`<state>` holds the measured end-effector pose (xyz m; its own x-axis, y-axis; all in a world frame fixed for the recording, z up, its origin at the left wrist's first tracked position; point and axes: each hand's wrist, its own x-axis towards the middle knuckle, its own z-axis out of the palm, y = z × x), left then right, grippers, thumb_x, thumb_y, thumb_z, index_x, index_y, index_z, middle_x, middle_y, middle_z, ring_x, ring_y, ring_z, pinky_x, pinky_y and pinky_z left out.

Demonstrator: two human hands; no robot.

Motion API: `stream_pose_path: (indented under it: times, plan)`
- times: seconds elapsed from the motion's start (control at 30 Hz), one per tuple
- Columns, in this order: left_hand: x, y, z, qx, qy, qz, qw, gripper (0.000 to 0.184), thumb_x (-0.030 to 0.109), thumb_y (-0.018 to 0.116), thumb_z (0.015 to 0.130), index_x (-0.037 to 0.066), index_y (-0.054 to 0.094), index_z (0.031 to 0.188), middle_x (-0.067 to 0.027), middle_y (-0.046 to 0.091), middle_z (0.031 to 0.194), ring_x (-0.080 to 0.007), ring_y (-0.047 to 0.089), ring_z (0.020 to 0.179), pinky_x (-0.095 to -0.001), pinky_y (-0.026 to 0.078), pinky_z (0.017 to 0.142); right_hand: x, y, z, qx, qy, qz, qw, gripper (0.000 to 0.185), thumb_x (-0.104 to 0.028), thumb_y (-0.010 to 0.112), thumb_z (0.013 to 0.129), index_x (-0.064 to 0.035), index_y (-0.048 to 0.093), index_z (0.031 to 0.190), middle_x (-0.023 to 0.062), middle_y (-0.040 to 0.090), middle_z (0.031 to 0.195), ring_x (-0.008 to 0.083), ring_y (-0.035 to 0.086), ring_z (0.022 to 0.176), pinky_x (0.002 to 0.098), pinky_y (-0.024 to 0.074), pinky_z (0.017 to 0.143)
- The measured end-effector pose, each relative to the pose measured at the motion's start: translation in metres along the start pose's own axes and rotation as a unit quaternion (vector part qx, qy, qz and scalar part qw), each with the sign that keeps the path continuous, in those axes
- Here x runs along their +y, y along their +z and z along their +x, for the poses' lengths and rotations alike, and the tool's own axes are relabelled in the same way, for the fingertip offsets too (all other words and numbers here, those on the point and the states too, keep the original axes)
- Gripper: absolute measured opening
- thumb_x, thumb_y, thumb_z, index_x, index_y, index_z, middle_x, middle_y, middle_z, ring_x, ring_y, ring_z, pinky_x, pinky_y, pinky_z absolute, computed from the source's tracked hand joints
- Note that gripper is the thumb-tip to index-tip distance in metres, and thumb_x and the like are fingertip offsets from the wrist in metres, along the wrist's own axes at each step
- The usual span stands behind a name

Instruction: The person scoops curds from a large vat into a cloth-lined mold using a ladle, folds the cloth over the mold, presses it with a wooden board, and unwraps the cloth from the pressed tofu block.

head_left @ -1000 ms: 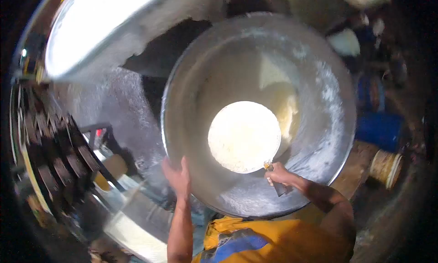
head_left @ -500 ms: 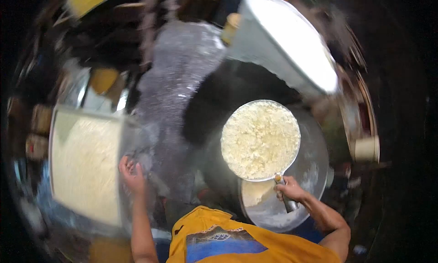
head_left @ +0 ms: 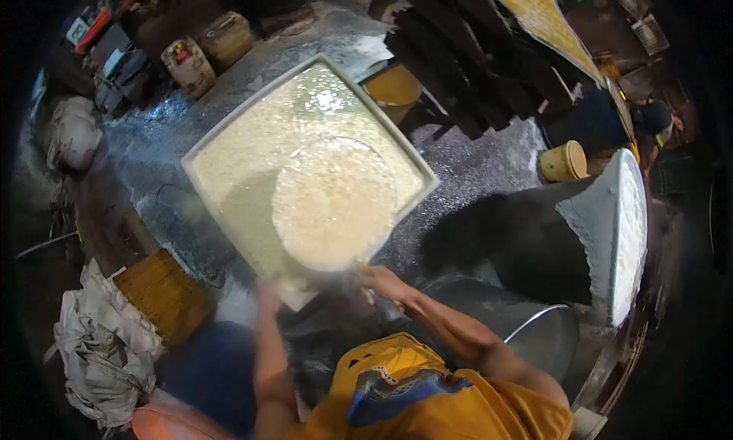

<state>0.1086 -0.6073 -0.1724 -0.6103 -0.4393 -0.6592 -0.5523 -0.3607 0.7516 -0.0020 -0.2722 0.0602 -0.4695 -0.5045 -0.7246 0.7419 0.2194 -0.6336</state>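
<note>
My right hand (head_left: pixel 387 285) grips the handle of a wide round scoop (head_left: pixel 336 207), heaped with pale, lumpy curd-like food. The scoop hangs over the near right part of a large square tray (head_left: pixel 229 127), which holds similar pale lumps in cloudy liquid. My left hand (head_left: pixel 269 293) is smeared by motion beside the tray's near corner. Its fingers do not show clearly, and whether it touches the tray I cannot tell.
A large vat (head_left: pixel 527 241) with a white top stands at right, above a metal basin (head_left: pixel 473 310). Dark planks (head_left: pixel 450 66) lie at the back. White sacks (head_left: pixel 99 348) and a yellow-brown crate (head_left: pixel 164 295) are at left. Another person (head_left: pixel 657 123) is at far right.
The view has turned left. My right hand has carried the filled scoop from above the metal basin to above the square tray. My left hand now appears by the tray's near corner.
</note>
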Motion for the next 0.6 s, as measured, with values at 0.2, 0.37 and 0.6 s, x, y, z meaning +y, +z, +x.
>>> stream_pose_path:
  times: [0.2, 0.37, 0.6]
  plan:
    - [0.033, 0.023, -0.030, 0.043, 0.036, 0.011, 0.998, 0.033, -0.001, 0.062, 0.068, -0.007, 0.055, 0.100, -0.0154, 0.061, 0.097, -0.0247, 0.060, 0.083, -0.0345, 0.048, 0.072, -0.020, 0.020, 0.109, -0.057, 0.001, -0.159, 0.986, 0.020, -0.017, 0.055, 0.087, 0.0024, 0.058, 0.083, 0.0080, 0.060, 0.068, 0.0155, 0.057, 0.055, 0.0303, 0.0468, 0.056]
    - [0.038, 0.020, -0.036, 0.027, 0.046, 0.025, 0.998, 0.033, 0.003, 0.066, 0.066, -0.008, 0.058, 0.096, -0.0140, 0.063, 0.091, -0.0225, 0.060, 0.077, -0.0337, 0.048, 0.070, -0.067, 0.018, 0.106, 0.024, 0.118, -0.014, 0.993, 0.014, -0.004, 0.055, 0.083, 0.0102, 0.056, 0.085, 0.0118, 0.059, 0.063, 0.0182, 0.058, 0.055, 0.0331, 0.0501, 0.051]
    - [0.051, 0.010, -0.024, -0.036, 0.030, 0.070, 0.996, 0.047, 0.007, 0.074, 0.069, -0.003, 0.055, 0.111, -0.0125, 0.060, 0.098, -0.0219, 0.058, 0.086, -0.0340, 0.047, 0.076, -0.094, -0.043, 0.124, 0.215, 0.013, -0.047, 0.975, 0.024, -0.005, 0.055, 0.081, 0.0153, 0.051, 0.093, 0.0177, 0.059, 0.072, 0.0243, 0.060, 0.055, 0.0364, 0.0493, 0.045]
